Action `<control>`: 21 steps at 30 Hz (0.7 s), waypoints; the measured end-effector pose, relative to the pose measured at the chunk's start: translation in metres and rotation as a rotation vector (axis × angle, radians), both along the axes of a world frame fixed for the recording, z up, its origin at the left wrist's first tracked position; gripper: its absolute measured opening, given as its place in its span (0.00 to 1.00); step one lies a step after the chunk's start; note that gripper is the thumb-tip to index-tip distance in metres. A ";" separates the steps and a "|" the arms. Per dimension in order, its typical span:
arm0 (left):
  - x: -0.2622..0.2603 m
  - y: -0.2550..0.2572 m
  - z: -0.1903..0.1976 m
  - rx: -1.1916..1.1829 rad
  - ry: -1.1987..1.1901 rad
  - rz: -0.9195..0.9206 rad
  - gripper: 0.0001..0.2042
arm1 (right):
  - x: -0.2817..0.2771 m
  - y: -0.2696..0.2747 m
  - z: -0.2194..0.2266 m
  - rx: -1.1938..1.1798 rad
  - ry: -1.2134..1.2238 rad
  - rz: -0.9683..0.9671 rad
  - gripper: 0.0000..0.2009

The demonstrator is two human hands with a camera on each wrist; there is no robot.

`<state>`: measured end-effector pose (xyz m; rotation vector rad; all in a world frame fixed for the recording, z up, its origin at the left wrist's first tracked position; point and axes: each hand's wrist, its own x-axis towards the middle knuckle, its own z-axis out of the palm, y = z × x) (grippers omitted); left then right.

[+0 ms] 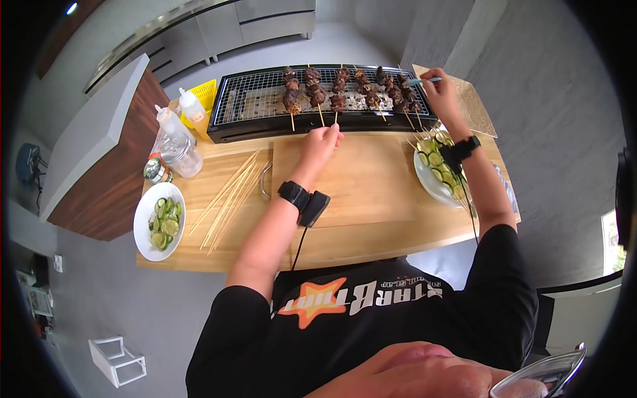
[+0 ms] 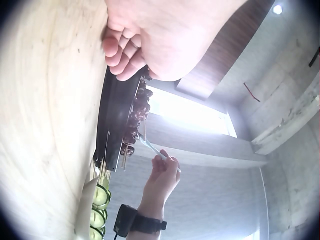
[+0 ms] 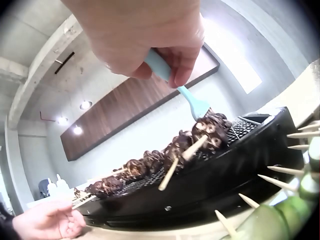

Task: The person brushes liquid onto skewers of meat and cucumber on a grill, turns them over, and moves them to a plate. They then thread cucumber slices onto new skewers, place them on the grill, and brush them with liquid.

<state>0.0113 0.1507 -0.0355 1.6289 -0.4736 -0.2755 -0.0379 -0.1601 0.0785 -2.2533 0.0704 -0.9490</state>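
A long black grill (image 1: pixel 265 126) holds several skewers of dark browned meat (image 1: pixel 312 86). My left hand (image 1: pixel 321 142) pinches the lower end of a middle skewer's stick at the grill's near edge. At the grill's right end, my right hand (image 1: pixel 441 96) grips a light blue brush (image 1: pixel 424 80). In the right wrist view the brush head (image 3: pixel 198 107) touches the top of the meat (image 3: pixel 210 132) on the nearest skewer. The left wrist view shows the left hand (image 2: pixel 150 40) with curled fingers; its fingertips' hold on the stick is hidden there.
A plate of cucumber skewers (image 1: pixel 434 179) stands right of the wooden board (image 1: pixel 345 179). Bare wooden sticks (image 1: pixel 229 199) lie left of it, beside a white bowl (image 1: pixel 142 225) of cucumber slices. Squeeze bottles (image 1: pixel 192 106), a jar (image 1: pixel 182 156) and a yellow basket (image 1: pixel 207 93) stand at the back left.
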 end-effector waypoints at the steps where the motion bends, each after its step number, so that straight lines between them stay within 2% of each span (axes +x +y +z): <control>1: -0.001 0.000 0.000 0.002 -0.002 -0.003 0.21 | -0.006 0.003 0.004 0.008 -0.073 -0.016 0.06; 4: 0.000 -0.002 -0.004 -0.032 -0.019 0.016 0.21 | -0.029 0.015 0.008 0.014 -0.060 -0.010 0.06; 5: 0.000 -0.004 -0.007 -0.051 -0.027 0.023 0.21 | -0.034 0.012 0.004 -0.012 0.045 -0.003 0.04; 8: 0.001 -0.003 -0.007 -0.020 -0.041 0.022 0.22 | -0.053 0.018 0.004 0.022 -0.002 0.059 0.04; 9: 0.000 -0.003 -0.007 -0.030 -0.025 0.026 0.22 | -0.056 0.019 0.003 0.093 -0.107 0.083 0.04; 13: -0.002 0.000 -0.001 -0.046 0.044 0.009 0.23 | -0.076 0.025 -0.001 0.108 0.032 0.095 0.04; 17: 0.001 0.002 0.002 -0.031 0.079 -0.006 0.24 | -0.106 0.053 -0.003 0.440 -0.191 0.271 0.02; 19: 0.008 0.001 -0.003 0.101 -0.049 -0.019 0.24 | -0.124 0.076 0.003 0.513 -0.242 0.323 0.01; 20: 0.002 0.004 0.011 0.175 -0.112 -0.026 0.24 | -0.127 0.086 0.005 0.534 -0.248 0.332 0.02; 21: -0.006 0.008 0.025 0.353 -0.178 0.010 0.22 | -0.125 0.095 0.008 0.558 -0.240 0.343 0.02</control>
